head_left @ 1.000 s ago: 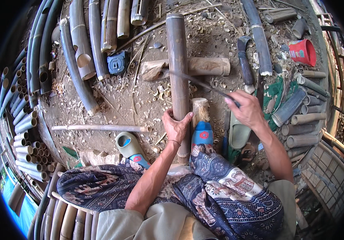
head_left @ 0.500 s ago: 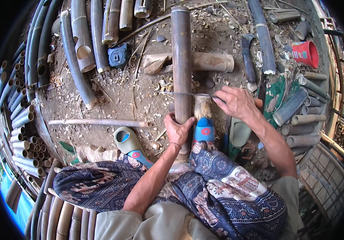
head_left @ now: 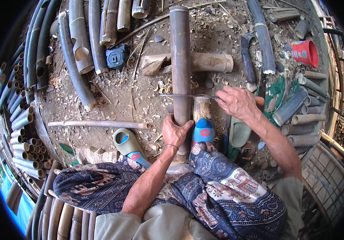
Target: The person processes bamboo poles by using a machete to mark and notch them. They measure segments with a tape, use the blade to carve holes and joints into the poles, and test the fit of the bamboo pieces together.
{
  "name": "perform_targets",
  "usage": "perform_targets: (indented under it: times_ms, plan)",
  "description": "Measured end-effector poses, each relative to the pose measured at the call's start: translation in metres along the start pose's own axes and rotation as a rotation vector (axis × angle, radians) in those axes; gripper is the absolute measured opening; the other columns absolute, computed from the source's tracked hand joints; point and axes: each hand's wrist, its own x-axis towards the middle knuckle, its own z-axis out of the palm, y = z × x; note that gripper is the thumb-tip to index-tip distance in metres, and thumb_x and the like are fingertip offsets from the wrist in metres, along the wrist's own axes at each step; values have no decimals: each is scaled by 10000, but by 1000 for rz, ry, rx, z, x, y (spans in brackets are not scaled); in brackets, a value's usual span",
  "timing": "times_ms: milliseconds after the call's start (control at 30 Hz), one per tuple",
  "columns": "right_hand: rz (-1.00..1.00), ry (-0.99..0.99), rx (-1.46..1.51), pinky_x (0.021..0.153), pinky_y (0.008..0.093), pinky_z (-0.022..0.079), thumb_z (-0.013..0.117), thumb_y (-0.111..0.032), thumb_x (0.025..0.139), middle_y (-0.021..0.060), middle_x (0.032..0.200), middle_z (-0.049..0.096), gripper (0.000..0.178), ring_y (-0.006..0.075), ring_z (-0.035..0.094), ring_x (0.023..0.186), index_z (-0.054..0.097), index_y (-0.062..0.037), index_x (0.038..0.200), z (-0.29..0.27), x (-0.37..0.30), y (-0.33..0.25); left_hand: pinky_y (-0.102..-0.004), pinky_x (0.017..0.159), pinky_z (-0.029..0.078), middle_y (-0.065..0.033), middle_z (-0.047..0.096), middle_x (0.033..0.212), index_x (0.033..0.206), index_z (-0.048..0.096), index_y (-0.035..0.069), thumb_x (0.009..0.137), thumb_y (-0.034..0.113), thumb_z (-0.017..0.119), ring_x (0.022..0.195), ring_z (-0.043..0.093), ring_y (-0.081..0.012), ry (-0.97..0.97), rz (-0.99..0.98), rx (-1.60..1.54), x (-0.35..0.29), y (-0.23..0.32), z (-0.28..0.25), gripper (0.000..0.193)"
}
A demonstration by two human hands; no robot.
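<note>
A thick brown bamboo pole (head_left: 181,52) lies lengthwise before me, its middle over a shorter crosswise bamboo log (head_left: 214,62). My left hand (head_left: 176,131) is wrapped round the pole's near part, thumb on the right side. In my closed right hand (head_left: 238,103) is a saw, its thin dark blade (head_left: 196,96) seen edge-on and lying across the pole just beyond my left hand. An orange handle-like end (head_left: 259,101) shows beside that hand; whether it belongs to the saw I cannot tell. My blue-socked foot (head_left: 204,132) rests right of the pole, behind a pale frayed stump (head_left: 202,110).
Bamboo lengths (head_left: 82,40) lie at the far left, near a blue square case (head_left: 116,57). Cut tubes (head_left: 24,156) are stacked left, more (head_left: 306,120) right. A dark-handled tool (head_left: 247,56), a red pot (head_left: 305,53) and a green clog (head_left: 126,142) lie on the shaving-strewn ground.
My right hand and the blade have shifted slightly to the right, and the blade's far-left tip sits a little nearer me. My left hand keeps its hold on the pole.
</note>
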Motion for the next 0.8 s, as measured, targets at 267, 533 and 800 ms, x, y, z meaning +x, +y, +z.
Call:
perform_targets:
  times_ms: [267,533,800]
  plan:
    - [18,44,-3,594,401,547,672,-234,834,67,776,558,144,276,648,722,602,-109,820,-1,-7,2,-418,887,497,-237,629,1075,1227,492,-84,658,406,847,989,629,-346,-192,23,-241,6,-3,-5,831]
    - [31,30,-34,610,398,549,674,-226,828,66,792,555,139,268,639,734,594,-113,841,-1,-11,-2,-410,855,505,-212,676,957,1109,600,-70,671,500,829,913,653,-338,-80,67,119,11,9,-12,754]
    - [77,1,-22,621,398,551,671,-218,827,69,823,560,138,273,638,747,589,-110,852,-9,-22,1,-402,872,509,-220,665,998,1179,566,-78,682,466,833,933,654,-336,-90,251,-7,13,-11,-8,784]
